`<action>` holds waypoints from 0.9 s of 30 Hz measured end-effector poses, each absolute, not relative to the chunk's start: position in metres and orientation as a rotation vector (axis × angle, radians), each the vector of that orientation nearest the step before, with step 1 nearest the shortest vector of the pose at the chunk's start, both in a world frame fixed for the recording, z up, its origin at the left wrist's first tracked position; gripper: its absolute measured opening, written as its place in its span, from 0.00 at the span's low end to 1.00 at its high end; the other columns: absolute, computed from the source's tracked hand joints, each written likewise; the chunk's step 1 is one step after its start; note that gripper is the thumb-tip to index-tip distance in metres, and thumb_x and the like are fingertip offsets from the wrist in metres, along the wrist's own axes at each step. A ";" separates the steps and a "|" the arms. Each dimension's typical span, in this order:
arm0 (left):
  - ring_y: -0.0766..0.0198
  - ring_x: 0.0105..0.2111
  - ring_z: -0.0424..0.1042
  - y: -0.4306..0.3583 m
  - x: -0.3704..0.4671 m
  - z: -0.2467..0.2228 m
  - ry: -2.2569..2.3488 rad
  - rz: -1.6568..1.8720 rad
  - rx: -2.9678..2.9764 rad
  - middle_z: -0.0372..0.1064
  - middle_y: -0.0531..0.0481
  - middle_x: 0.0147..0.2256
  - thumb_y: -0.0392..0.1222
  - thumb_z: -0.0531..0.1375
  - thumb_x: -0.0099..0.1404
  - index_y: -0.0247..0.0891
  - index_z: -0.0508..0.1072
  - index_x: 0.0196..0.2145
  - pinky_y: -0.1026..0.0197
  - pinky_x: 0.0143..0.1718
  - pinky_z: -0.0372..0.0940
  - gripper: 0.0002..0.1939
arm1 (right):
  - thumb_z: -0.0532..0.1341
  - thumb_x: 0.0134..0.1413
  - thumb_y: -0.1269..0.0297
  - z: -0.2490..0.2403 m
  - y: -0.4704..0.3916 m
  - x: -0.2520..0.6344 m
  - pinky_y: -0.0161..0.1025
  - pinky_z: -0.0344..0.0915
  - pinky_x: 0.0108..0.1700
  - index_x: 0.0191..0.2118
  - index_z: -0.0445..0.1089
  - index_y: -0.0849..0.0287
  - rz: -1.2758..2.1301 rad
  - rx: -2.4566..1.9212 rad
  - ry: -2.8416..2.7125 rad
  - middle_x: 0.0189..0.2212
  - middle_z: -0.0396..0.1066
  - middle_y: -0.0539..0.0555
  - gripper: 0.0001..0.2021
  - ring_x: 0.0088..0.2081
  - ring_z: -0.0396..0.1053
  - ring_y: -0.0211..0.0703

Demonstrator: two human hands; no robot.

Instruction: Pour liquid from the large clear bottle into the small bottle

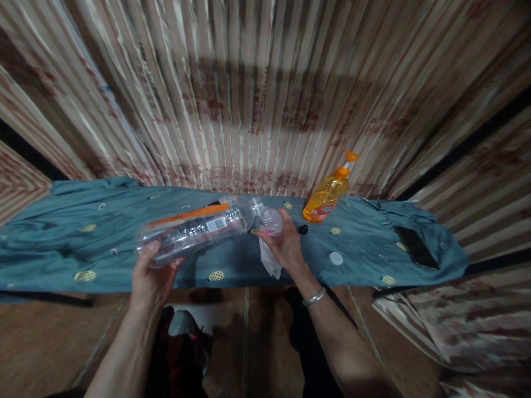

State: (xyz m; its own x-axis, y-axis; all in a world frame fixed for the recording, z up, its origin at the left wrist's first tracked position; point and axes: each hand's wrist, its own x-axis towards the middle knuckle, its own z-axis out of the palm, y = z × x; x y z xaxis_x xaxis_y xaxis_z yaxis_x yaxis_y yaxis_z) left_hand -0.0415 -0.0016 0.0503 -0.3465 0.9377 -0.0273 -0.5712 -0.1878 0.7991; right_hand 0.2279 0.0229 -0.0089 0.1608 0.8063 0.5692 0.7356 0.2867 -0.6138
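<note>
With twelve o'clock at the far side, a striped curtain fills the twelve o'clock side. Before it, the cloth-covered worktop runs from nine to three.

Above the middle of the worktop is the large clear bottle, tipped onto its side. Its long axis slants gently, base between eight and nine o'clock, neck between two and three. The left hand is closed around the base end, thumb on top and fingers beneath, probably to leave the neck free and steer its angle.

The orange pump bottle stands between one and two o'clock from the right hand, clear of both arms. A dark phone-like slab lies at three o'clock, well apart.

The right hand grips the small clear bottle, apparently to steady it at the larger one's neck; blur hides whether the two touch. The white tissue shows just beside it, at about seven.

The white disc lies between three and four o'clock from that hand, and the black cap near two.
</note>
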 end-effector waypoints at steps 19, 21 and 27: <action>0.66 0.26 0.70 -0.008 -0.041 0.060 0.946 1.800 0.650 0.74 0.55 0.31 0.43 0.74 0.36 0.40 0.76 0.30 0.68 0.17 0.66 0.21 | 0.68 0.53 0.49 -0.012 0.025 0.225 0.57 0.65 0.59 0.64 0.55 0.61 0.039 -1.461 -1.598 0.58 0.67 0.67 0.38 0.58 0.68 0.58; 0.66 0.27 0.70 -0.007 -0.041 0.060 0.945 1.798 0.656 0.75 0.54 0.32 0.43 0.74 0.36 0.40 0.76 0.30 0.68 0.18 0.66 0.21 | 0.68 0.53 0.49 -0.012 0.025 0.225 0.57 0.66 0.59 0.63 0.56 0.62 0.036 -1.470 -1.589 0.58 0.67 0.67 0.38 0.57 0.68 0.58; 0.67 0.24 0.69 -0.006 -0.043 0.062 0.935 1.797 0.685 0.71 0.56 0.27 0.43 0.74 0.37 0.39 0.75 0.32 0.67 0.17 0.65 0.22 | 0.65 0.54 0.45 -0.015 0.026 0.227 0.57 0.66 0.58 0.64 0.55 0.62 0.018 -1.465 -1.590 0.57 0.67 0.67 0.39 0.57 0.68 0.58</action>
State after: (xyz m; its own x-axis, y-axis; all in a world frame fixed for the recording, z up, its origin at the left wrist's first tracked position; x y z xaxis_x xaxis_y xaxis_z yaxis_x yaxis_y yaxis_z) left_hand -0.0431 -0.0063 0.0617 -0.3796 0.9241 0.0448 -0.4935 -0.2432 0.8350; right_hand 0.2265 0.0259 -0.0154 0.1574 0.7831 0.6016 0.7689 0.2851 -0.5723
